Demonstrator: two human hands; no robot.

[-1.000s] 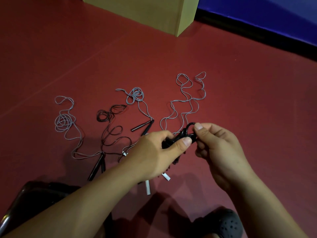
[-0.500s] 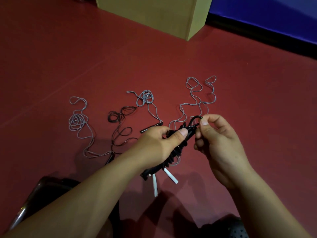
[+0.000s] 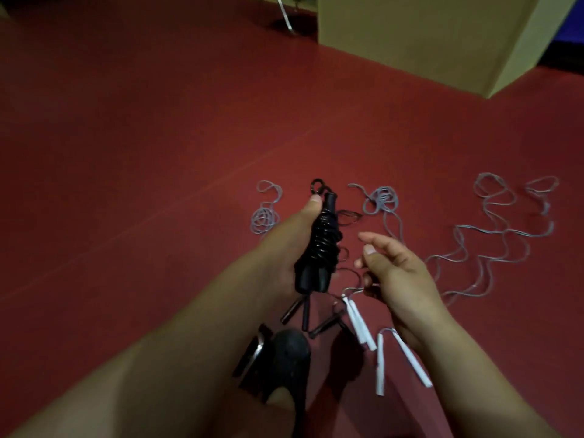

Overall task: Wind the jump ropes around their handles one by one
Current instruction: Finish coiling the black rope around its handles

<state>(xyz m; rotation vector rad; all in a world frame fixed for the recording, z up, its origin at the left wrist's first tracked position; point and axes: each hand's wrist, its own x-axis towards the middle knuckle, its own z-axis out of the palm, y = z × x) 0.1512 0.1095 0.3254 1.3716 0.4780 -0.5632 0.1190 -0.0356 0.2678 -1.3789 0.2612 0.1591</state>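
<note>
Now the left hand (image 3: 284, 245) has its fingers and thumb wrapped round a black jump rope bundle (image 3: 320, 245), the thumb pressed up near the top end where a small loop of cord pokes out. Black cord is coiled tightly round the paired handles, whose butt ends stick out below the palm. It is held up off the red floor (image 3: 158, 137), roughly over the middle of the scattered ropes. The right hand (image 3: 398, 279) hangs just beside the bundle, apart from it, fingers loosely spread and holding nothing.

Beneath the hands lie loose black handles (image 3: 300, 311) and two pairs of white handles (image 3: 360, 324), their thin grey ropes (image 3: 493, 241) straggling away toward the right edge of the floor in wavy lines. Smaller grey tangles (image 3: 380, 200) sit beyond the bundle, another to its left. A tan box (image 3: 426, 39) stands at the far right corner, and a dark shoe (image 3: 290, 352) shows at the near edge.

I'd judge this black rope about finished and ready to set down. The cords look light, thin and limp, springy enough to uncoil if the last turn is let go, so the thumb's hold on the end matters. The next rope is best taken by its stiff handles, both gathered side by side, rather than by the slack cord, which would snag its neighbours.
</note>
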